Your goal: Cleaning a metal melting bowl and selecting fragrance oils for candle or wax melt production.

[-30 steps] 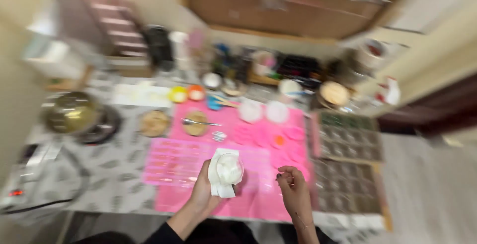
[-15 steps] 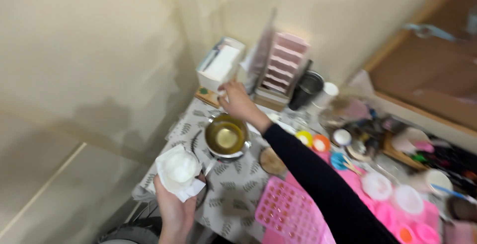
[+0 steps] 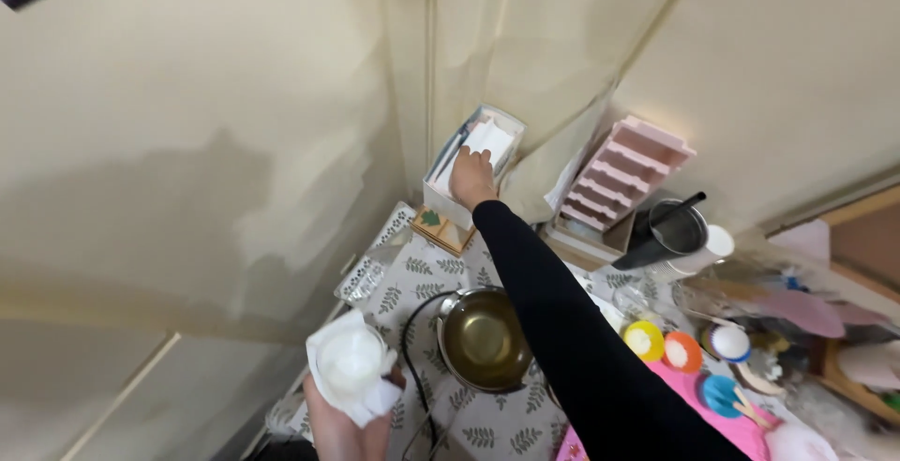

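Observation:
My left hand (image 3: 342, 423) holds a small white round container wrapped in a white paper tissue (image 3: 352, 370) low at the table's left edge. My right hand (image 3: 472, 178), arm in a black sleeve, reaches far across the table to a white tissue box (image 3: 473, 156) standing in the wall corner; its fingers rest on the white sheets sticking out of the box. Between the two hands sits a metal pot (image 3: 483, 339) with yellowish liquid.
A pink tiered rack (image 3: 621, 170) leans on the wall beside a dark cup (image 3: 670, 231). Small coloured bowls (image 3: 664, 347) and a pink mat lie to the right. The table has a leaf-patterned cloth (image 3: 417, 278). A black cable runs past the pot.
My view swung from the pink mat to the table's far left corner. My right hand stretched from beside the pot up to the tissue box. The left hand kept the wrapped container.

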